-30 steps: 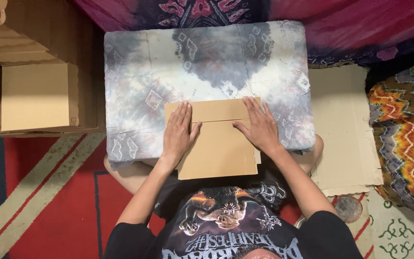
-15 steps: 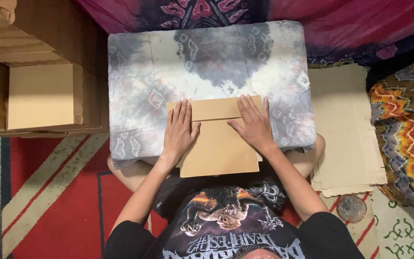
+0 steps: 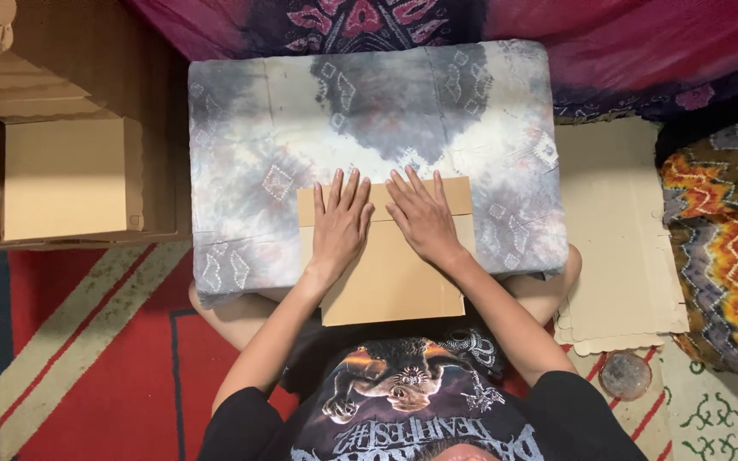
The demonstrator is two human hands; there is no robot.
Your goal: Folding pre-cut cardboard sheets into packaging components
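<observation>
Both our hands, left hand [image 3: 341, 224] and right hand [image 3: 421, 218], lie open-palmed on the cardboard sheet [image 3: 390, 277], now closer together over its fold.

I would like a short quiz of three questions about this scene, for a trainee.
1. True or false: both hands lie flat on the cardboard piece.
2. What is under the cardboard piece? A) tie-dye cloth B) red rug C) bare floor
3. On which side of the person is the stack of flat cardboard sheets?

Key: 1. True: left hand and right hand press on it. 2. A, the tie-dye cloth. 3. The right side.
</observation>
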